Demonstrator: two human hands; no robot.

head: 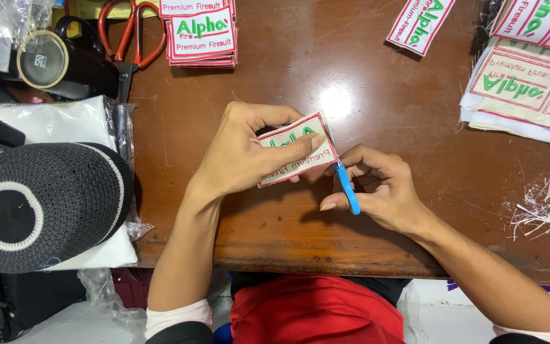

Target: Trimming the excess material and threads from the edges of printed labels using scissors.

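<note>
My left hand (240, 153) pinches a small white embroidered patch (295, 153) with a red border and green lettering, thumb on its face, just above the brown wooden table (275, 236). My right hand (380, 188) grips small blue-handled thread snips (347, 188), their tip touching the patch's lower right corner. The two hands almost meet at the table's middle, close to the front edge.
A stack of similar patches (202, 35) lies at the back, one loose patch (420, 24) beyond, uncut patch sheets (529, 89) at right. Orange-handled scissors (132, 32) and a tape roll (42, 58) sit back left. A black knitted cap (42, 204) lies left; thread scraps (545, 207) right.
</note>
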